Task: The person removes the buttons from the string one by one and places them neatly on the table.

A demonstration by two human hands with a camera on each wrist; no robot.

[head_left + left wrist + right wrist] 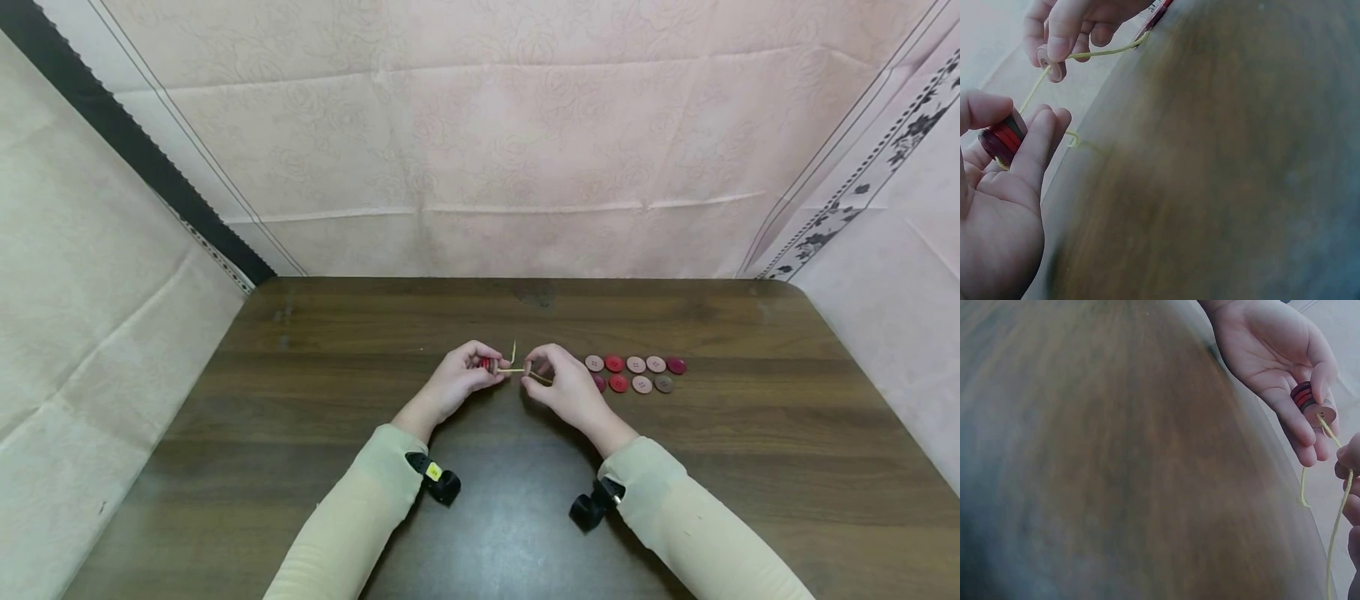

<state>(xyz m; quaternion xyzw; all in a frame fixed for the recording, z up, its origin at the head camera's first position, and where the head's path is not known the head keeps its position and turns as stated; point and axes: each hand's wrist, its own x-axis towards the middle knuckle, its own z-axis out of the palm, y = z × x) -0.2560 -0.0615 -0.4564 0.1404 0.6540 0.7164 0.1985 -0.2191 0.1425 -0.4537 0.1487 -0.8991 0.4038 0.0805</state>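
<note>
My left hand [456, 373] grips a short stack of red, dark and pinkish buttons [1305, 395] between thumb and fingers. A yellow string [1107, 52] runs out of the stack, and its loose end sticks out past the left fingers. Opposite, my right hand [567, 387] pinches a single pinkish button [1055, 70] by its edge between thumb and fingers. The string passes through this button and stretches between the two hands. Beyond the right fingers it trails on toward the buttons on the table. Both hands are over the wooden table [300, 500].
Just right of the right hand, loose buttons [636, 365] lie flat in two rows, pale pink, red and maroon, with a grey-brown button [663, 384] at the near end. A pale patterned cloth [487, 150] hangs behind the table's back edge.
</note>
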